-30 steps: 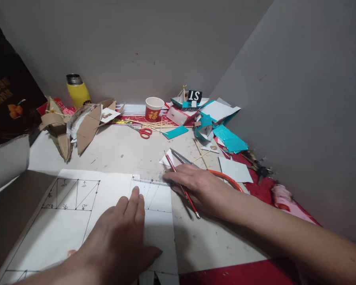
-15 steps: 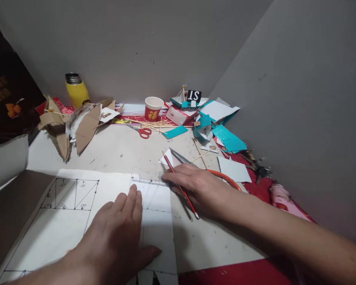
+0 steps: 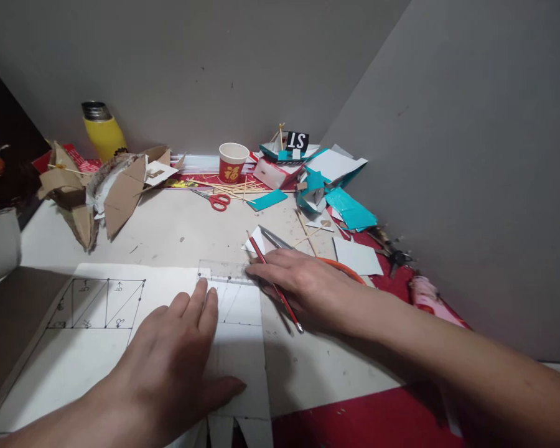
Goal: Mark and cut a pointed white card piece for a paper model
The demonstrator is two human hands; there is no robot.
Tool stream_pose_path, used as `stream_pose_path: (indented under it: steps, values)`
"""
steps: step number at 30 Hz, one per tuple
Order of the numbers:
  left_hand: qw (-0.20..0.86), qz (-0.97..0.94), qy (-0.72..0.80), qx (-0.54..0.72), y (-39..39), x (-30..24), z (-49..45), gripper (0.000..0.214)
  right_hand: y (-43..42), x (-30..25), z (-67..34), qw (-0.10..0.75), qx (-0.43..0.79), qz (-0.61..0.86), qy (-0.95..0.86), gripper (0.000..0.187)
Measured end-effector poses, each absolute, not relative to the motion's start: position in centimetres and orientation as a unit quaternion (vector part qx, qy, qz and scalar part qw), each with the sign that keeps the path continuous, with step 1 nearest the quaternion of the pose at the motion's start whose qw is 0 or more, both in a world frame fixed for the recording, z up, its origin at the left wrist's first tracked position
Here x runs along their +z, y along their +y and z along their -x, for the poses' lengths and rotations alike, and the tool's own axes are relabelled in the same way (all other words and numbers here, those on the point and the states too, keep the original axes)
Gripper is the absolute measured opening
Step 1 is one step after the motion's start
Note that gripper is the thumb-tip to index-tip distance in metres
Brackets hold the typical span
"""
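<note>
Grey walls (image 3: 144, 68) enclose a pale tabletop (image 3: 168, 246), where the left hand (image 3: 168, 348) lies flat, fingers together and thumb apart, on a white, line-drawn paper sheet (image 3: 242, 367), while the right hand (image 3: 303, 280) pinches a slim red pencil (image 3: 287, 305) and touches a clear plastic ruler (image 3: 219, 269) across its top. Beyond are orange-handled scissors (image 3: 343, 267) and a red paper cup (image 3: 231, 170). Mainly the view has shifted; hands and ruler keep their places, so the alignment holds.

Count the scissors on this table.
2: a red-handled pair in front of the paper cup, and an orange-handled pair partly covered by the right hand. More may be hidden under the clutter.
</note>
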State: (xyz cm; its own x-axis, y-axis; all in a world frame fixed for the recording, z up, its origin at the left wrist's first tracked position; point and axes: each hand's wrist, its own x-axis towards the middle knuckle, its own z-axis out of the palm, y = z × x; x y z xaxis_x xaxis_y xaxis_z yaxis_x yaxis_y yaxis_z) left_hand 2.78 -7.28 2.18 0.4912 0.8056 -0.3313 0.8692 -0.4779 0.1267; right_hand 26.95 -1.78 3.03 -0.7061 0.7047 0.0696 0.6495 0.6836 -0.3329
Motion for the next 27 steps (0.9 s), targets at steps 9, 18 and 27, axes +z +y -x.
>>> stream_pose_path:
  steps: [9, 18, 27]
  values:
    - [0.113, -0.865, 0.48, -0.09, -7.3, 2.0, -2.7, 0.09, -4.6, 2.4, -23.4, 0.398, 0.468, 0.43, -0.661, 0.034]
    - [0.117, -0.872, 0.467, -0.088, -7.1, 2.0, -2.9, 0.09, -4.6, -1.9, -21.3, 0.479, 0.573, 0.461, -0.479, 0.013]
    - [0.099, -0.879, 0.456, -0.1, -7.0, 2.0, -3.2, 0.091, -4.8, -1.7, -20.8, 0.451, 0.557, 0.499, -0.487, 0.014]
